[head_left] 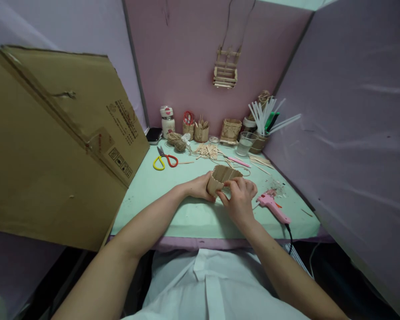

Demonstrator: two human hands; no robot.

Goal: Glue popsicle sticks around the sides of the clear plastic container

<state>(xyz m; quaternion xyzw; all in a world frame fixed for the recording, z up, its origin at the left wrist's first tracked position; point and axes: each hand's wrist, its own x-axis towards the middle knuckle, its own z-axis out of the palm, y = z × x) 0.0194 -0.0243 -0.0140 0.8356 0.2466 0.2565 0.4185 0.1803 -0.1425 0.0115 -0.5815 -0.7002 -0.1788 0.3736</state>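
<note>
A small round holder made of popsicle sticks [216,180] stands on the mint-green tabletop, its open top tilted toward me. Around its left side my left hand [200,186] is wrapped, with the fingertips partly hidden behind the wall. My right hand [239,195] pinches the front right of the wall between thumb and fingers. Whether something small lies under those fingertips I cannot make out. To the right of my right hand a pink hot glue gun [274,209] rests on its side, its nozzle pointing toward the holder.
Scissors [166,159] lie at left, near a ball of twine [176,141]. Loose sticks [208,151], a pink pen-like tool [239,162] and a glass of water [245,144] are behind the holder. Glue sticks [265,113] stand at back right. A cardboard sheet [70,133] leans at left.
</note>
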